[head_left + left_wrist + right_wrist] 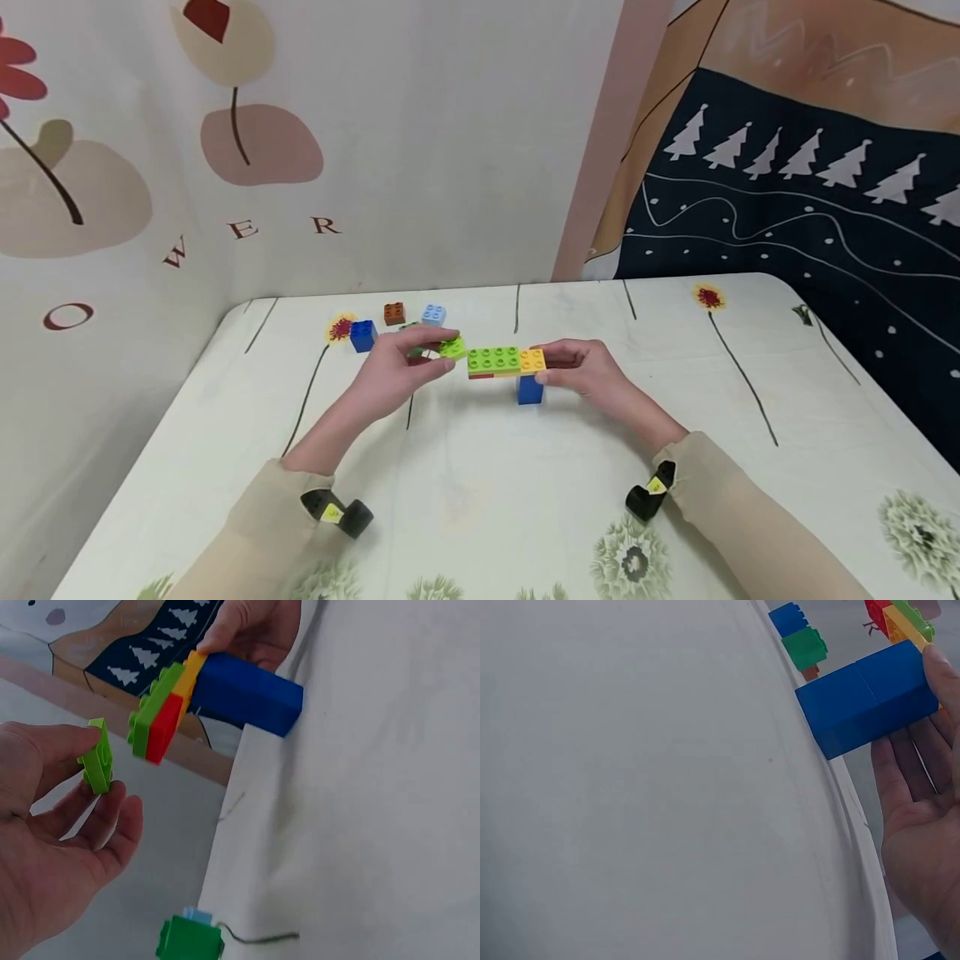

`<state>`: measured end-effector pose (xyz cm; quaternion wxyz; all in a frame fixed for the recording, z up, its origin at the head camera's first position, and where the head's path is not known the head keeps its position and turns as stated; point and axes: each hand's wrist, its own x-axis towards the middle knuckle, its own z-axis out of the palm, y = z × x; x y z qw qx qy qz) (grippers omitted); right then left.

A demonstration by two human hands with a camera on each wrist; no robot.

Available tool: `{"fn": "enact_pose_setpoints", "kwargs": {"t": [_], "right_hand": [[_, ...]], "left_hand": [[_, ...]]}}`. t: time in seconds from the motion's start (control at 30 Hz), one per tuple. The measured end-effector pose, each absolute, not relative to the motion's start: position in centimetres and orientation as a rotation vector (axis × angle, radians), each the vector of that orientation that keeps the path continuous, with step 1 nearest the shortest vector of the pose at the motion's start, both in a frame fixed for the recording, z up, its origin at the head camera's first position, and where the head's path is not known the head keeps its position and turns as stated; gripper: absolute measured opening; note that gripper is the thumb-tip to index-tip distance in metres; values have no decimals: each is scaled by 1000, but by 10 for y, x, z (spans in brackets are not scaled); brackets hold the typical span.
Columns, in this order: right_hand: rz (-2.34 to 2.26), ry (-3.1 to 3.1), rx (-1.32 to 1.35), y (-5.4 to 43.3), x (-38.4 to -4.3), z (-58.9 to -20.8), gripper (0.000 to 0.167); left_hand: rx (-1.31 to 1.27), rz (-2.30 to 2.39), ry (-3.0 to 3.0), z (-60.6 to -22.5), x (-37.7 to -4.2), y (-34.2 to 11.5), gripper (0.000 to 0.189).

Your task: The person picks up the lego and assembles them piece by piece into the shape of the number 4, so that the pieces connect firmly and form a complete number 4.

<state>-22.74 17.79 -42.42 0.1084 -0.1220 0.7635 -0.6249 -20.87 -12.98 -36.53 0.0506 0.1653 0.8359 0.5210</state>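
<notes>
Between thumb and fingers, my left hand (390, 371) pinches a small lime green brick (452, 347), tilted and just left of a joined brick build. That build has a long lime green brick (492, 358) on top beside a yellow brick (532, 360). Underneath are a red brick (163, 727) and, at the right end, a column of two blue bricks (870, 697). My right hand (588, 367) grips the build by its yellow end. A gap separates the loose lime brick from the build. Whether the column touches the table, I cannot tell.
Behind my left hand, on the cloth-covered table (465, 475), lie a blue brick (363, 336), a brown brick (393, 313) and a light blue brick (433, 314). A green brick (190, 939) beside them is partly hidden in the head view. A printed curtain (450, 150) hangs behind.
</notes>
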Motion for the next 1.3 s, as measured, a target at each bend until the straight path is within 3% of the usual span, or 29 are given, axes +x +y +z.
{"fn": "enact_pose_setpoints", "kwargs": {"t": [0.6,1.07,1.3], "right_hand": [[-1859,2229,-430,179,-227,-425,43],[-1869,2231,-448,180,-227,-425,42],[-1867,2244,-440,180,-228,-426,41]], "left_hand": [[715,1466,2516,-355,-226,-62,36],[749,1414,2555,-357,-226,-46,18],[723,1426,2562,-361,-227,-45,20]]}}
